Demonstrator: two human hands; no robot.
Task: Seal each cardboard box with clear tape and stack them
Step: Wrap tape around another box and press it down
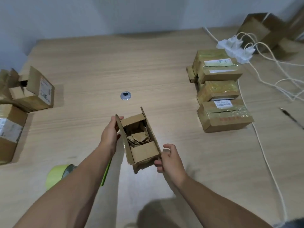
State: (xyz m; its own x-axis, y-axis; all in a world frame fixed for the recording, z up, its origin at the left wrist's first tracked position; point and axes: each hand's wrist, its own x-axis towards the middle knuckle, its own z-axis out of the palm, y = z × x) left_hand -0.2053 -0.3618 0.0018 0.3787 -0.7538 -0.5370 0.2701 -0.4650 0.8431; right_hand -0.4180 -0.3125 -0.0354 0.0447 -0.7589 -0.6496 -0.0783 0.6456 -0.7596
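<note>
Our open box [139, 145] sits just our side of the grommet [125, 95], long axis pointing toward it, left hand [110, 132] gripping its left flap [124, 139] at the grommet end, right hand [169, 159] curled on the corner farthest from the grommet, so each hand flanks one long side.

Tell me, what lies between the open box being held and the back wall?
In the head view, only a round metal disc with a dark centre; otherwise bare tabletop beyond the open box.
</note>
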